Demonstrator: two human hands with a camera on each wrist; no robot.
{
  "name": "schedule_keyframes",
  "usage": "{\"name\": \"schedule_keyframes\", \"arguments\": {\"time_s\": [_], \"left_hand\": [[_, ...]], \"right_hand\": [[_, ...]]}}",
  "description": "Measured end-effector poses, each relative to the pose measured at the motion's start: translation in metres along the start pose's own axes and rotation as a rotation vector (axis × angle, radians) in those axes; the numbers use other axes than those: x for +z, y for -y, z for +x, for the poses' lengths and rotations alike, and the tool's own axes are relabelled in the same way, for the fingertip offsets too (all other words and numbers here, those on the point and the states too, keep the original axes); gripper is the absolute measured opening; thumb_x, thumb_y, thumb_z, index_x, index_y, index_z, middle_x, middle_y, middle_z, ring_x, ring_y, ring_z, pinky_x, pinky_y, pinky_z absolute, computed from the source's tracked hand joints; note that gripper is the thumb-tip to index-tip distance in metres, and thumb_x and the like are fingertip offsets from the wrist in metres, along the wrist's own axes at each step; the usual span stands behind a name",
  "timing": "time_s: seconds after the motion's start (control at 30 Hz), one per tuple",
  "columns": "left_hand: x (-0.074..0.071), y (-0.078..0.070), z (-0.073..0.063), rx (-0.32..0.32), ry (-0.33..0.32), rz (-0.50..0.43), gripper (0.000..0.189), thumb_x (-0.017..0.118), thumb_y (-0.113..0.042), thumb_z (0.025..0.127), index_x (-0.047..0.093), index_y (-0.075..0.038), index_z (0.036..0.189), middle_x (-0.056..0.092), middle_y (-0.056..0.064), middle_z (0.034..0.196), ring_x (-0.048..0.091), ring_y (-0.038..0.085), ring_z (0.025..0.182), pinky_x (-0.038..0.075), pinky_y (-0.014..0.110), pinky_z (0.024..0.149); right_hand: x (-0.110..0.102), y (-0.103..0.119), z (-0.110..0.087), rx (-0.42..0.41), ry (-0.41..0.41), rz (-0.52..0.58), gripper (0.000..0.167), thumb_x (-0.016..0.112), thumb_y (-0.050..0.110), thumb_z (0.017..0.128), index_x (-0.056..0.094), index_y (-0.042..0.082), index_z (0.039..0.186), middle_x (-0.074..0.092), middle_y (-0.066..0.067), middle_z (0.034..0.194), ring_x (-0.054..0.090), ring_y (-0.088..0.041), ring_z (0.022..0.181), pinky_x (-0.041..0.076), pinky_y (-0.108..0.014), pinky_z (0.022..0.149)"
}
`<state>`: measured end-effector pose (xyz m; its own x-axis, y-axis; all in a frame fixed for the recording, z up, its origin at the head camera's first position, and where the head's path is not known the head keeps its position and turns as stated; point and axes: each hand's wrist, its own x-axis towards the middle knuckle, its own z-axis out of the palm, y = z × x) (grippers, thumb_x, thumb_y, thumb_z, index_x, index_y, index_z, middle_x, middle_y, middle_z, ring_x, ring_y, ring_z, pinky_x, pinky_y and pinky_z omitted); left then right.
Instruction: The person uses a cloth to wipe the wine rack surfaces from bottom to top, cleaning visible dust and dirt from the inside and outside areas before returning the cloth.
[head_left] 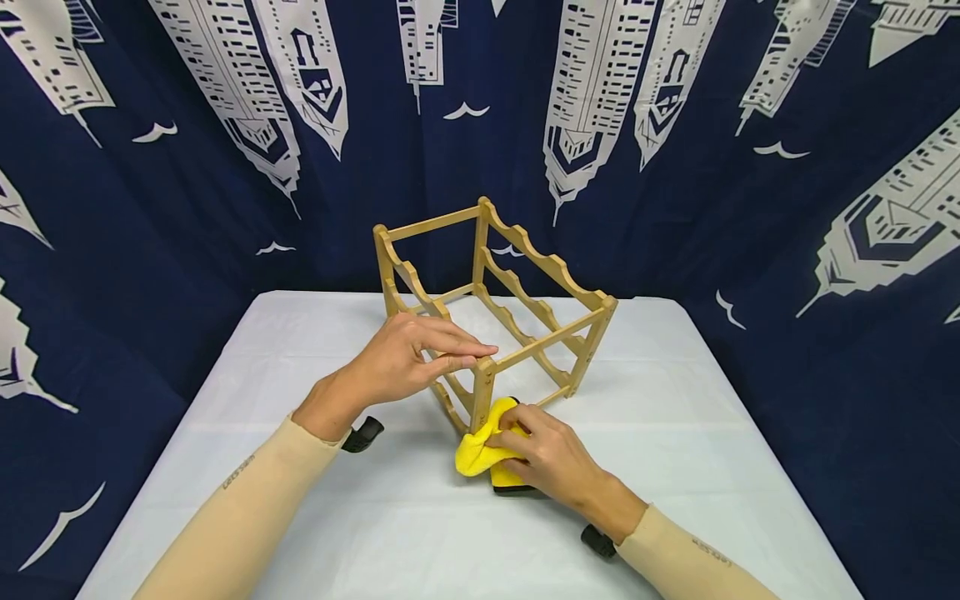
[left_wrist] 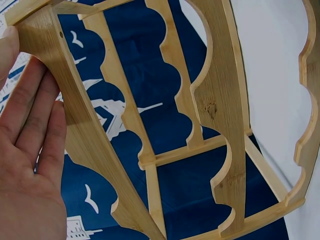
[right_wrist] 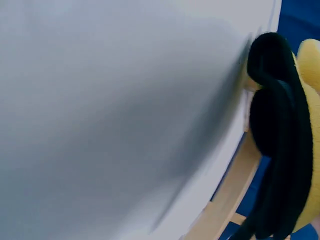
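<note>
Left grip (head_left: 412,354) pinches the rack (head_left: 551,339) atop its near post (head_left: 482,396); right grip (head_left: 561,458), lower, is clamped on a yellow cloth (head_left: 477,454) at that post's foot. Wiping seems in hand; the next stroke likely needs a steady rack.

rack (head_left: 550,337) was on the table (head_left: 660,467), roughly mid-width, far end close to the curtain (head_left: 465,167) | curtain ran behind plus both sides fwiw | left hand (head_left: 408,354) was up at the rack's near top corner | cloth (head_left: 477,455) was below, by that corner's foot, right hand (head_left: 558,458) on its right
</note>
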<state>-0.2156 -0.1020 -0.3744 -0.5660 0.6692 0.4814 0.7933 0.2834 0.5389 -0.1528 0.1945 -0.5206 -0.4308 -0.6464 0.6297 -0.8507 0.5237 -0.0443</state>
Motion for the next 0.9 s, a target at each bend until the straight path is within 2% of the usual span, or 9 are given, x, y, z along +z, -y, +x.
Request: {"name": "schedule_keyframes", "arguments": {"time_s": [0.2, 0.3, 0.4, 0.47, 0.6, 0.77, 0.9], "left_hand": [[-0.001, 0.0, -0.002, 0.012, -0.014, -0.004, 0.029, 0.085, -0.016, 0.109, 0.089, -0.027, 0.136, 0.09, -0.007, 0.126, 0.084, 0.011, 0.113, 0.067, 0.028, 0.083], [-0.001, 0.001, -0.003, 0.017, -0.014, -0.002, 0.029, 0.083, -0.017, 0.11, 0.089, -0.027, 0.137, 0.09, -0.007, 0.126, 0.084, 0.011, 0.112, 0.067, 0.028, 0.083], [-0.001, 0.001, -0.003, 0.018, -0.011, -0.008, 0.028, 0.081, -0.018, 0.112, 0.088, -0.026, 0.137, 0.09, -0.006, 0.127, 0.084, 0.013, 0.115, 0.069, 0.031, 0.087], [-0.001, 0.001, -0.003, 0.014, -0.009, -0.017, 0.027, 0.078, -0.018, 0.114, 0.088, -0.026, 0.138, 0.089, -0.006, 0.129, 0.084, 0.013, 0.119, 0.07, 0.032, 0.092], [0.001, 0.001, -0.003, 0.017, -0.006, -0.036, 0.028, 0.074, -0.017, 0.116, 0.088, -0.025, 0.138, 0.089, -0.007, 0.131, 0.083, 0.013, 0.123, 0.07, 0.033, 0.095], [0.004, 0.001, -0.003, 0.025, -0.001, -0.046, 0.029, 0.072, -0.016, 0.117, 0.087, -0.023, 0.139, 0.088, -0.007, 0.132, 0.082, 0.011, 0.121, 0.069, 0.03, 0.089], [0.003, 0.0, -0.005, 0.024, 0.001, -0.037, 0.029, 0.071, -0.016, 0.117, 0.087, -0.024, 0.14, 0.088, -0.006, 0.133, 0.082, 0.013, 0.124, 0.07, 0.031, 0.093]], "right_hand": [[-0.009, 0.002, 0.012, -0.007, -0.144, 0.056, 0.05, 0.111, 0.004, 0.074, 0.088, 0.017, 0.117, 0.073, -0.01, 0.115, 0.073, -0.022, 0.096, 0.071, -0.031, 0.083], [-0.015, 0.004, 0.02, -0.014, -0.221, 0.089, 0.037, 0.102, 0.007, 0.089, 0.088, 0.015, 0.121, 0.072, -0.012, 0.114, 0.071, -0.023, 0.094, 0.069, -0.031, 0.081], [-0.022, 0.006, 0.032, -0.012, -0.336, 0.126, 0.018, 0.087, 0.015, 0.106, 0.088, 0.012, 0.123, 0.073, -0.016, 0.113, 0.071, -0.026, 0.092, 0.068, -0.031, 0.082], [-0.027, 0.007, 0.041, -0.005, -0.41, 0.144, 0.018, 0.077, 0.019, 0.112, 0.088, 0.01, 0.124, 0.073, -0.018, 0.113, 0.071, -0.028, 0.093, 0.069, -0.031, 0.084], [-0.036, 0.011, 0.055, 0.0, -0.495, 0.154, 0.023, 0.073, 0.016, 0.111, 0.088, 0.009, 0.126, 0.074, -0.02, 0.111, 0.069, -0.03, 0.095, 0.069, -0.027, 0.087], [-0.04, 0.014, 0.058, 0.01, -0.512, 0.133, 0.029, 0.071, 0.014, 0.11, 0.087, 0.009, 0.135, 0.073, -0.021, 0.111, 0.068, -0.028, 0.09, 0.067, -0.026, 0.08], [-0.04, 0.016, 0.06, 0.034, -0.526, 0.161, 0.031, 0.075, 0.012, 0.107, 0.087, 0.008, 0.135, 0.073, -0.021, 0.11, 0.067, -0.026, 0.088, 0.064, -0.026, 0.076]]}}
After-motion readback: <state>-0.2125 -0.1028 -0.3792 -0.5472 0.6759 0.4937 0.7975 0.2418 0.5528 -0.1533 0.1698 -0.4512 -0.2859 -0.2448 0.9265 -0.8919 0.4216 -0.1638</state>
